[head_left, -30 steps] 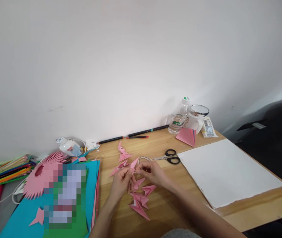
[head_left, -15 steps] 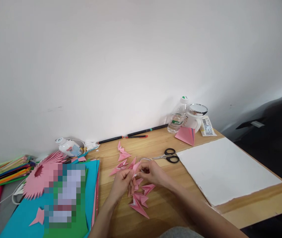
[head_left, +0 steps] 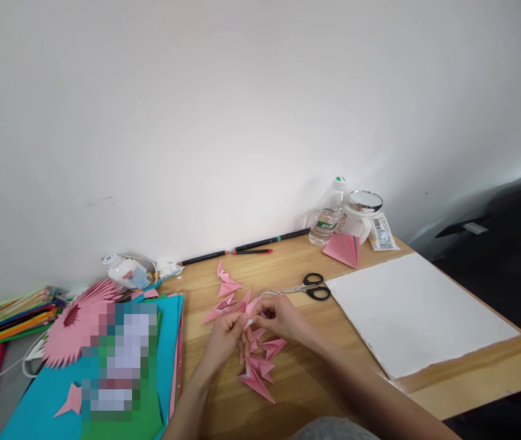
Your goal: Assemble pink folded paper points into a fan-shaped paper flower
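Between my two hands is a pink folded paper piece [head_left: 252, 306]. My left hand [head_left: 224, 337] pinches its lower end between thumb and fingers. My right hand [head_left: 281, 316] is closed at the piece's right side, fingertips at a small white bit [head_left: 250, 322] that looks like tape. Behind the right fingers shows part of a thin pale ring [head_left: 266, 293], mostly hidden. Other pink folded pieces lie around the hands: some beyond them [head_left: 228, 285], some nearer me [head_left: 255, 386]. Black-handled scissors [head_left: 314, 287] rest to the right, blades pointing left.
Right of the scissors lies a white board [head_left: 421, 315]. A water bottle [head_left: 327, 217], a mug [head_left: 356, 221] and a pink folded sheet [head_left: 343, 250] stand near the wall, with pens [head_left: 205, 258] along it. Left are coloured sheets [head_left: 175, 342], a pleated pink paper ring [head_left: 61, 336] and a white bottle [head_left: 129, 273].
The white bit at my right fingertips shows more clearly on the pink paper piece. Both hands stay almost in place; the other things lie as before.
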Action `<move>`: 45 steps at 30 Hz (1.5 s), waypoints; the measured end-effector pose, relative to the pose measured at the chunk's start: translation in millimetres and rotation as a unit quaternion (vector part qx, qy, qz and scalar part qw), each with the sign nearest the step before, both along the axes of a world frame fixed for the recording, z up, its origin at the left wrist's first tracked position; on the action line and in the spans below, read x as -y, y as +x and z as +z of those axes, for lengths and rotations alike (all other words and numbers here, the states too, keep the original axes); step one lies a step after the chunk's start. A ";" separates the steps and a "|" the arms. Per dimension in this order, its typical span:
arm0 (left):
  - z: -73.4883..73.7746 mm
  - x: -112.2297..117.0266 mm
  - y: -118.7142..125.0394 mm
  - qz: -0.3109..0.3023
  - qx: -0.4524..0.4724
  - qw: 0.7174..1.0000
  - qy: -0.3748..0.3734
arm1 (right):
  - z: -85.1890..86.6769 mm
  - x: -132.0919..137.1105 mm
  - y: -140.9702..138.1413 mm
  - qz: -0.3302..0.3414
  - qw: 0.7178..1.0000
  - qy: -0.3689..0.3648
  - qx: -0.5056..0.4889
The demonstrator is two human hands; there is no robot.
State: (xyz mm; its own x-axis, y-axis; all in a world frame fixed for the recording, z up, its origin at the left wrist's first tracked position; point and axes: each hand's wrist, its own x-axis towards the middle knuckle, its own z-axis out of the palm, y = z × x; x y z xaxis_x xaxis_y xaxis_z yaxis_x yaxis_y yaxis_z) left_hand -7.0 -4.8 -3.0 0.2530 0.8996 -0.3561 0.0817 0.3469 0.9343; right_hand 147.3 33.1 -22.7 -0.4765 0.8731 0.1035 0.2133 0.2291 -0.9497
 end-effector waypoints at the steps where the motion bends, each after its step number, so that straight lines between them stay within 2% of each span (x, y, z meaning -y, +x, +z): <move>1: 0.1 0.0 0.1 -0.001 0.001 1.000 -0.002 | 0.1 0.0 0.0 0.000 1.000 0.005 0.003; 9: 1.3 -0.6 1.1 -0.003 -0.005 1.000 -0.006 | -0.4 0.3 -1.2 -0.007 0.999 0.035 0.034; 22: 1.6 -0.9 -1.2 -0.043 0.011 0.999 -0.001 | -4.1 -0.5 -2.8 -0.024 0.998 0.033 0.051; 35: -0.6 -1.4 -1.9 -0.045 0.007 0.999 0.003 | -1.9 0.4 -3.1 -0.028 0.998 0.008 0.050; 45: -4.3 -0.8 -0.1 -0.036 -0.017 0.999 0.019 | 4.0 2.9 -2.6 -0.037 0.995 0.052 0.079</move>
State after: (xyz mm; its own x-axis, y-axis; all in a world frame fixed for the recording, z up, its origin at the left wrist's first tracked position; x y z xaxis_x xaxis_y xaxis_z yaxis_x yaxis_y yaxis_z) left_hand -7.0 -4.0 -7.3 0.3067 0.8920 -0.3321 0.1363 0.3041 0.9428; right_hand 144.7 30.2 -18.7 -0.4291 0.8948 0.1233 0.3782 0.3019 -0.8751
